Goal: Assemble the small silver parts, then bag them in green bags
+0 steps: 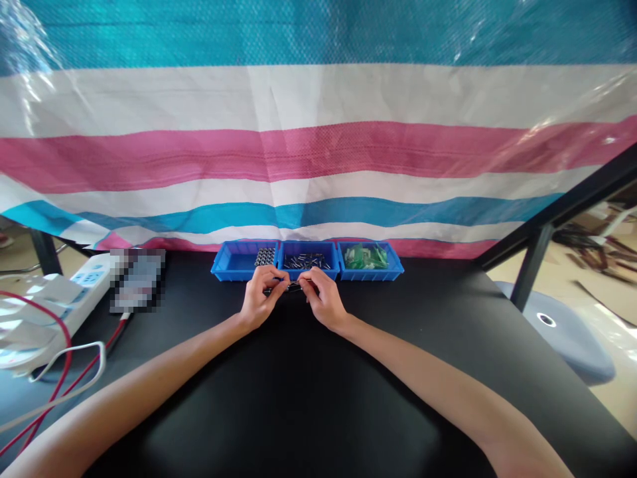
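My left hand (263, 297) is closed in a pinch just in front of the middle blue bin (335, 271). Close beside it on the right, my right hand (322, 299) pinches too, thumb against forefinger. Thin shiny metal bits (294, 286) show in the narrow gap between the fingertips; they are too small to name, and I cannot tell which hand holds them. Behind the hands, the middle bin contains dark metal screws (307, 260). Small round metal pieces, like nuts (265, 257), fill the right part of the left blue bin (233, 273).
A right blue bin (372, 274) holds green and clear plastic packets (365, 255). At left lie a white power strip (74, 305), red and white cables (64, 345) and a blurred-out device (139, 282). A striped sheet (318, 153) hangs behind the black table (279, 411); a grey stool (567, 338) stands right.
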Available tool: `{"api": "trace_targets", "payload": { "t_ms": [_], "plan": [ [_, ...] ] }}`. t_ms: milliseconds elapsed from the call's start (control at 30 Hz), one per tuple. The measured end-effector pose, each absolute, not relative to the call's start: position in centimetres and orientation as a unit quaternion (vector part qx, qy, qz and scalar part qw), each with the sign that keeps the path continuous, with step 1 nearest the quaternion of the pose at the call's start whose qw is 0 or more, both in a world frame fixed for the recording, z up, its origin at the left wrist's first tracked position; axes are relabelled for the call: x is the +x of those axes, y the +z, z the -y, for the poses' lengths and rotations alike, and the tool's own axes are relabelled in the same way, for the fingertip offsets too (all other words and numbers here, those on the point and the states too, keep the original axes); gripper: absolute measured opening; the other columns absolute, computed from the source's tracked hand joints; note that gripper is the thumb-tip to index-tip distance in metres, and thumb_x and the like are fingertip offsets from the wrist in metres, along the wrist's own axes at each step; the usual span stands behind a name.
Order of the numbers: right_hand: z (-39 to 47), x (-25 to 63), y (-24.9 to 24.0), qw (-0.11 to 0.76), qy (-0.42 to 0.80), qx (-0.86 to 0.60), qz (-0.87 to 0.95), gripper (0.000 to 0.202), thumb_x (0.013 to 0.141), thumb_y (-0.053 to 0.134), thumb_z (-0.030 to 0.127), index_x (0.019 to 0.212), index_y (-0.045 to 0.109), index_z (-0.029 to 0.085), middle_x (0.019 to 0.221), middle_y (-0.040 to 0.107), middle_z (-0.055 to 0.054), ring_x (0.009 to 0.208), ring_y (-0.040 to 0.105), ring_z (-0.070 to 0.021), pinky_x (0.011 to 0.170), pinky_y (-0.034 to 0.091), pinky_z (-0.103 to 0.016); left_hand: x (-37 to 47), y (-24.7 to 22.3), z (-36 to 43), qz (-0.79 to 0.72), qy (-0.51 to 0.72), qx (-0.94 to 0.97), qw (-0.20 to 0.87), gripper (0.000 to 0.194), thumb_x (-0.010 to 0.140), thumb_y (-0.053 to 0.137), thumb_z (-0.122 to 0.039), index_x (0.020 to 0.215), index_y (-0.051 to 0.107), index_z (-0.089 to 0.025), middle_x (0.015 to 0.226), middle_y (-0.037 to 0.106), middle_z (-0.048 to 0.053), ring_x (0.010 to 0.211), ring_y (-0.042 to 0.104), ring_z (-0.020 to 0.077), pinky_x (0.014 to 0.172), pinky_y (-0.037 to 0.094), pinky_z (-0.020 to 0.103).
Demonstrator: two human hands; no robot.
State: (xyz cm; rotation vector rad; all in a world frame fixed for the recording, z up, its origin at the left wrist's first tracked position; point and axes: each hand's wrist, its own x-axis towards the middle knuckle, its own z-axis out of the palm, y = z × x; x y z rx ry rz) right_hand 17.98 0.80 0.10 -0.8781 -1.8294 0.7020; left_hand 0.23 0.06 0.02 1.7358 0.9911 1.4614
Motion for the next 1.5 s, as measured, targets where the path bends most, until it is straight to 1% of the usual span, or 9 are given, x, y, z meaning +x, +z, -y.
{"api": "trace_targets", "payload": {
  "t_ms": [133, 267, 400, 767, 1167, 1333, 1500],
  "plan": [
    [-0.82, 17.91, 0.10, 0.480, 0.287, -0.358, 0.748, 0.020, 0.099, 0.043, 0.030, 0.089, 0.058, 0.020, 0.083, 0.053, -0.004, 0.072, 0.054, -0.0149, 0.063, 0.044, -0.025, 0.19, -0.01, -0.05, -0.383, 0.556, 0.664, 0.322, 0.021, 0.087, 0.061, -0.022, 0.101, 0.046, -0.019, 0.090, 0.064, 0.004, 0.075, 0.066, 0.0136, 0.069, 0.054, 0.027],
    [-0.81, 17.86, 0.13, 0.479, 0.286, -0.358, 0.748, 0.022, 0.099, 0.043, 0.031, 0.088, 0.058, 0.020, 0.082, 0.051, -0.004, 0.073, 0.053, -0.0152, 0.063, 0.044, -0.025, 0.17, -0.05, -0.06, -0.382, 0.555, 0.665, 0.323, 0.021, 0.087, 0.061, -0.022, 0.101, 0.046, -0.019, 0.089, 0.064, 0.004, 0.072, 0.065, 0.0125, 0.067, 0.054, 0.025],
    [-0.82, 17.86, 0.15, 0.481, 0.285, -0.356, 0.749, 0.022, 0.099, 0.043, 0.031, 0.088, 0.058, 0.020, 0.082, 0.052, -0.004, 0.074, 0.053, -0.0152, 0.063, 0.045, -0.026, 0.16, -0.08, -0.06, -0.385, 0.556, 0.660, 0.327, 0.022, 0.086, 0.062, -0.022, 0.101, 0.047, -0.018, 0.089, 0.064, 0.004, 0.073, 0.066, 0.0133, 0.068, 0.054, 0.026],
    [-0.86, 17.79, 0.07, 0.484, 0.285, -0.350, 0.749, 0.022, 0.099, 0.043, 0.031, 0.089, 0.059, 0.020, 0.082, 0.052, -0.004, 0.074, 0.054, -0.0156, 0.062, 0.045, -0.026, 0.20, 0.03, 0.03, -0.380, 0.556, 0.665, 0.323, 0.022, 0.086, 0.062, -0.020, 0.101, 0.045, -0.019, 0.089, 0.065, 0.003, 0.071, 0.065, 0.0119, 0.067, 0.052, 0.024],
    [-0.88, 17.83, -0.01, 0.497, 0.281, -0.364, 0.736, 0.021, 0.099, 0.044, 0.031, 0.090, 0.060, 0.020, 0.081, 0.051, -0.003, 0.070, 0.052, -0.0143, 0.061, 0.044, -0.025, 0.21, -0.17, -0.01, -0.372, 0.564, 0.662, 0.325, 0.023, 0.086, 0.062, -0.019, 0.102, 0.046, -0.020, 0.089, 0.065, 0.003, 0.076, 0.065, 0.0131, 0.070, 0.053, 0.025],
    [-0.85, 17.84, 0.11, 0.509, 0.278, -0.376, 0.723, 0.023, 0.098, 0.044, 0.033, 0.088, 0.059, 0.020, 0.080, 0.053, -0.003, 0.070, 0.053, -0.0145, 0.061, 0.045, -0.025, 0.13, -0.11, -0.04, -0.363, 0.568, 0.665, 0.321, 0.017, 0.087, 0.059, -0.020, 0.101, 0.049, -0.019, 0.091, 0.060, 0.004, 0.078, 0.062, 0.0130, 0.069, 0.052, 0.025],
    [-0.80, 17.84, 0.16, 0.506, 0.281, -0.381, 0.720, 0.022, 0.098, 0.044, 0.033, 0.088, 0.059, 0.020, 0.080, 0.055, -0.004, 0.070, 0.055, -0.0149, 0.060, 0.046, -0.025, -0.08, -0.05, -0.13, -0.390, 0.533, 0.696, 0.283, 0.008, 0.085, 0.058, -0.019, 0.091, 0.053, -0.018, 0.086, 0.058, 0.002, 0.070, 0.058, 0.0113, 0.066, 0.050, 0.023]
  ]
}}
